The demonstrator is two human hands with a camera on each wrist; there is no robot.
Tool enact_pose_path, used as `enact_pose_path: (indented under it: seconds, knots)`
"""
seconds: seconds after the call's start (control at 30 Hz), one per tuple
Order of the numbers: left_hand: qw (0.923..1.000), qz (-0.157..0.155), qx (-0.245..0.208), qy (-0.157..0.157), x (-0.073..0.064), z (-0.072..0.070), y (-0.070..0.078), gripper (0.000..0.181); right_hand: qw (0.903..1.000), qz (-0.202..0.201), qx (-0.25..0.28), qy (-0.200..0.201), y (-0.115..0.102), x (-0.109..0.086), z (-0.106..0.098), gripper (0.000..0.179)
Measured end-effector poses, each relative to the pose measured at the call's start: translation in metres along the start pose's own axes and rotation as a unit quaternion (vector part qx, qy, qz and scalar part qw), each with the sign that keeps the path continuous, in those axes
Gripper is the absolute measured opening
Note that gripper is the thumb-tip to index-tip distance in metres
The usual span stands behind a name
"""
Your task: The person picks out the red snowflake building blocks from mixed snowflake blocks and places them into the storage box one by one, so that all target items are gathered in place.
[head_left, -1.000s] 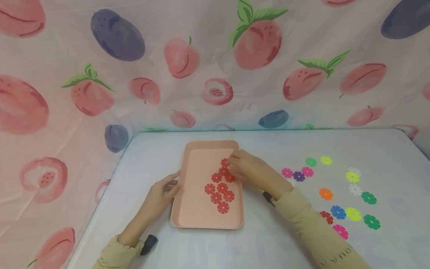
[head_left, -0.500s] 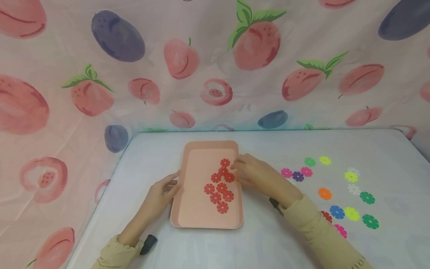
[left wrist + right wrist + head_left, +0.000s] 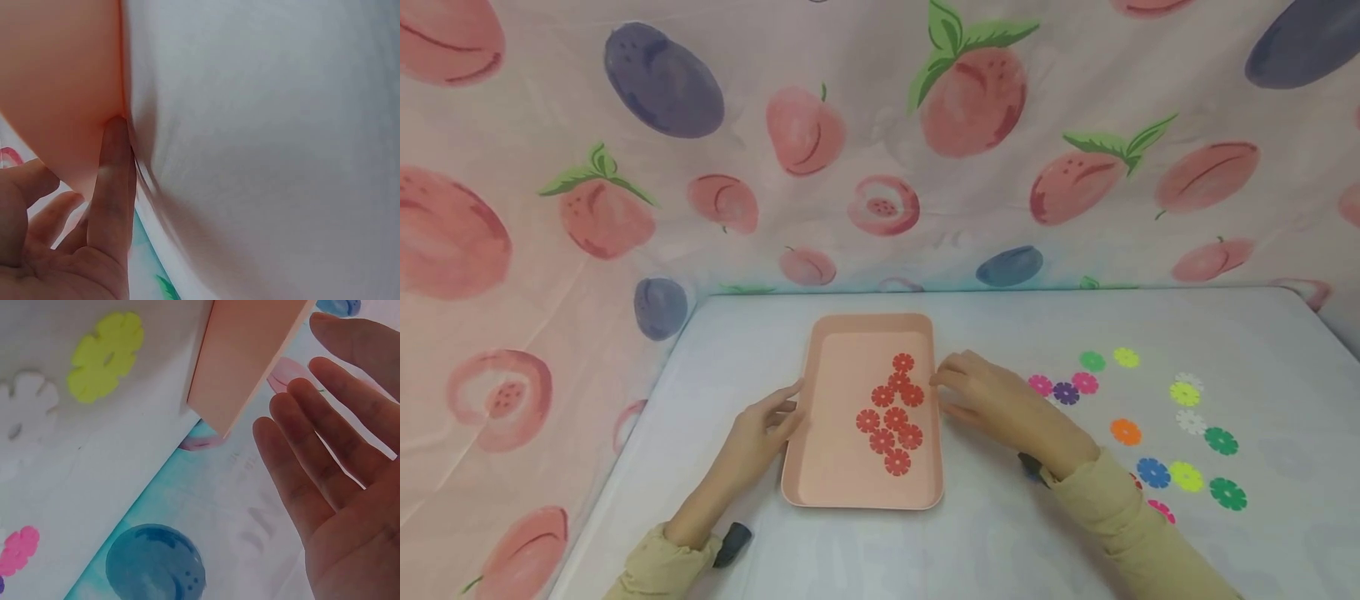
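A pink rectangular tray [image 3: 827, 400] lies on the white table with several red flower-shaped discs [image 3: 896, 418] grouped in its right half, some overlapping. My left hand [image 3: 760, 433] is at the tray's left side. In the left wrist view, a straight finger [image 3: 112, 181] of that hand touches the outside of the tray wall [image 3: 62, 62]. Just beyond the right rim hovers my right hand [image 3: 992, 400], its fingertips close to the edge. The right wrist view shows its fingers [image 3: 331, 450] spread and holding nothing, beside the tray's outer wall [image 3: 244, 356].
Loose flower discs are scattered on the right of the table, among them an orange disc [image 3: 1126, 432], a blue disc [image 3: 1153, 472], a purple disc [image 3: 1065, 393] and a dark green disc [image 3: 1228, 493]. My right forearm partly covers some. Fruit-printed cloth [image 3: 880, 133] hangs behind the table.
My right hand has drawn back to the right, from over the red discs to outside the tray's right rim. The left hand, tray and red discs stay where they were.
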State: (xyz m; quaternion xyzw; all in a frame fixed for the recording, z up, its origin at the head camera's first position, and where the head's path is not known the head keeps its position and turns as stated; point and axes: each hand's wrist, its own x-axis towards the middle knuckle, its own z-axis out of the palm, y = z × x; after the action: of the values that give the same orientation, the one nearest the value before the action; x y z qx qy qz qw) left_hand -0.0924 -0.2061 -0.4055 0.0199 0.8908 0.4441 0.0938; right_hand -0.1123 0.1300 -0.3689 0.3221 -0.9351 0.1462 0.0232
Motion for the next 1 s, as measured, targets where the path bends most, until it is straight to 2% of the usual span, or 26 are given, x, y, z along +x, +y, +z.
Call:
enact_pose_path:
  seconds: [0.57,1.0]
  knots:
    - [1.0,0.003,0.004,0.003,0.002,0.002,-0.002,0.05,0.9989,0.038,0.008,-0.028,0.011,-0.03,-0.005,0.035]
    - [0.9998,0.014,0.012,0.004,0.002,0.001,-0.004,0.05,0.9999,0.011,-0.01,0.001,0.022,-0.056,-0.01,0.035]
